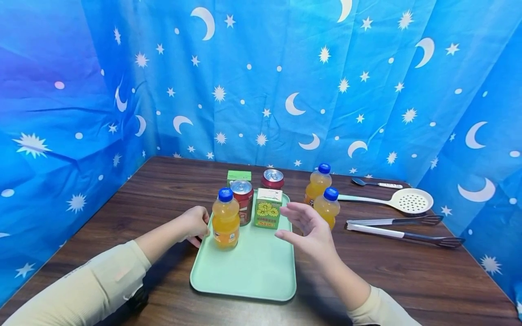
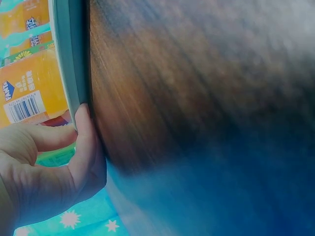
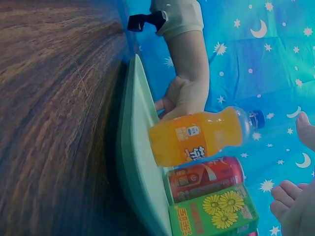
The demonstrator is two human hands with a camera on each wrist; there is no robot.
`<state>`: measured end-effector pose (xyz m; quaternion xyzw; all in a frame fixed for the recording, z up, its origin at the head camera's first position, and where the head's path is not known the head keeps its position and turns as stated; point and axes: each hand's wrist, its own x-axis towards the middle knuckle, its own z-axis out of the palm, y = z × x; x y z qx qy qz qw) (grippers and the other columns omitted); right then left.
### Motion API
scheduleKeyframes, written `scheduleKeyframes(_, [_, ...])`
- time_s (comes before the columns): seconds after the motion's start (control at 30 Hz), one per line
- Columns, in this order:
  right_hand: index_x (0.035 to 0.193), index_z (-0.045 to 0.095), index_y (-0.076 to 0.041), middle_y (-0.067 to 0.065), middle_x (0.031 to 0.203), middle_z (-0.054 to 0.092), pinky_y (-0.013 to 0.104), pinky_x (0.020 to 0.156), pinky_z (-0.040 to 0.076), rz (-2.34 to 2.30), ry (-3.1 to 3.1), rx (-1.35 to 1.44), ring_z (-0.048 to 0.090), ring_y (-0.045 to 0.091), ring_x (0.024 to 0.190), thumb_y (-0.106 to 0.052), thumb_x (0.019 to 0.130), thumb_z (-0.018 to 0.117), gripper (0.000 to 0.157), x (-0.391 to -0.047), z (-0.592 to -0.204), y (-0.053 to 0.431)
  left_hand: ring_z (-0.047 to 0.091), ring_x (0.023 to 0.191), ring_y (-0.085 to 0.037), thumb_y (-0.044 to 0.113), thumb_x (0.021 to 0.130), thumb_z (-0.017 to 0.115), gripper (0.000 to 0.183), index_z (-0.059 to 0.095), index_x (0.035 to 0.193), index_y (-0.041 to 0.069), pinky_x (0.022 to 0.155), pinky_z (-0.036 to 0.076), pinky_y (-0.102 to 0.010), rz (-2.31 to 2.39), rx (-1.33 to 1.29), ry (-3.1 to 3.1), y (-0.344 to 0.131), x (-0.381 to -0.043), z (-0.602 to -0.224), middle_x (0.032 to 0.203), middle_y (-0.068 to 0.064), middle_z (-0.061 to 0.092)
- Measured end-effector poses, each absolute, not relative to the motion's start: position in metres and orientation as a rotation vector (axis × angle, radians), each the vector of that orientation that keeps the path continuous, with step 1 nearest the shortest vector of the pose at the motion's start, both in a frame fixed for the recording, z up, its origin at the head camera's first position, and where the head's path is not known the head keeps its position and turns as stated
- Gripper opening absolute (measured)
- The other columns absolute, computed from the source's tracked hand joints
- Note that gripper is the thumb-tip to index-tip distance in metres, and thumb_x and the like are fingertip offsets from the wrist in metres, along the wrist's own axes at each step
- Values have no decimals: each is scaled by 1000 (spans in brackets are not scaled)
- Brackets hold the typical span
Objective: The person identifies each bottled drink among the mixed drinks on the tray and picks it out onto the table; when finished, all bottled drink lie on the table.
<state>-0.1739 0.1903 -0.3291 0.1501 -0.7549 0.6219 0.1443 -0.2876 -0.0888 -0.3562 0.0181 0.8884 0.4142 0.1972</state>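
My left hand (image 1: 197, 224) pinches the left rim of a pale green tray (image 1: 254, 276), thumb on the inner side and fingers outside, as the left wrist view shows. Beside that hand, an orange soda bottle (image 1: 225, 224) with a blue cap stands on the tray. Next to it are a red soda can (image 1: 244, 203) and a green drink carton with yellow flowers (image 1: 268, 210). Over the tray's right edge my right hand (image 1: 314, 235) is raised with fingers spread, holding nothing. It is nearest to the carton and a second orange bottle (image 1: 328, 210), which it partly covers.
Another green carton (image 1: 239, 175) and red can (image 1: 273, 178) stand farther back. One more orange bottle (image 1: 319, 183) is at the right. Beyond lie a slotted skimmer (image 1: 412, 201), tongs (image 1: 395, 232) and a small spoon (image 1: 377, 184). A starry blue curtain (image 1: 261, 81) surrounds the wooden table.
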Motion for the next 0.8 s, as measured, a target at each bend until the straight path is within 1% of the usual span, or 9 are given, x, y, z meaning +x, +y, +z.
scheduleKeyframes(0.07, [123,52,-6,7,120,62,33,98,42,1800,-2178,442,56,16,113,-9,75,79,55,-176,-330,187,59,66,-26,-13,80,63,28,43,96,-3,50,56,-38,1156,54,2489,-89,-288,-356,89,-18,49])
scheduleKeyframes(0.2, [124,51,-2,12,121,60,37,99,42,1820,-2146,501,56,19,114,-7,75,78,56,-181,-333,179,60,67,-26,-13,80,63,28,43,97,-3,50,56,-37,1152,61,2493,-89,-287,-355,88,-18,49])
scheduleKeyframes(0.3, [123,51,-2,14,121,60,39,98,42,1807,-2143,524,56,20,114,-7,75,78,55,-184,-335,175,60,67,-26,-13,80,63,28,44,97,-3,50,56,-37,1155,63,2489,-89,-286,-355,88,-18,50])
scheduleKeyframes(0.63, [123,53,-4,12,120,61,41,98,42,1801,-2168,522,56,20,113,-11,74,80,56,-193,-337,161,58,67,-26,-13,80,63,27,44,97,-3,50,56,-37,1168,62,2481,-90,-286,-356,88,-18,49])
scheduleKeyframes(0.8, [124,54,-9,7,119,62,41,96,44,1782,-2209,492,57,16,111,-16,73,81,58,-197,-338,156,59,67,-26,-13,80,63,27,44,97,-3,50,56,-37,1166,68,2483,-90,-286,-355,88,-18,49])
